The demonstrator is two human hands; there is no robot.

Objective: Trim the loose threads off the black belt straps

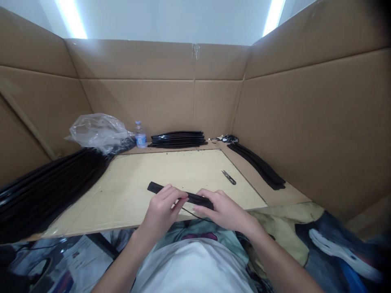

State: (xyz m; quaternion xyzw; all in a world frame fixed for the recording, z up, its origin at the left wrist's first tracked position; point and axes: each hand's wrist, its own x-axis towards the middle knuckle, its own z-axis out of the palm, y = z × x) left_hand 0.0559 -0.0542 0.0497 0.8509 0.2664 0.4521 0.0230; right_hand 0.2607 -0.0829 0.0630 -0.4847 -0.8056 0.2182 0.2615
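A flat, dark black strip (195,198) is held at a slant over the near edge of the board, with its free end pointing to the far left. My left hand (166,201) is closed on its middle, thumb and forefinger pinched together at the near edge. Around the strip's right end, my right hand (220,207) is wrapped with the thumb below. A thin black cord (197,215) runs from beneath my left thumb toward my right wrist; where it starts is hidden. Small black thread snips (229,177) lie on the board beyond my right hand.
On the pale board (134,175), long black strips (61,179) are heaped at left under a clear plastic bag (97,132). At the back stand a water bottle (141,136) and a strip stack (179,139). More strips (258,165) lie at right. Cardboard walls (152,93) enclose three sides.
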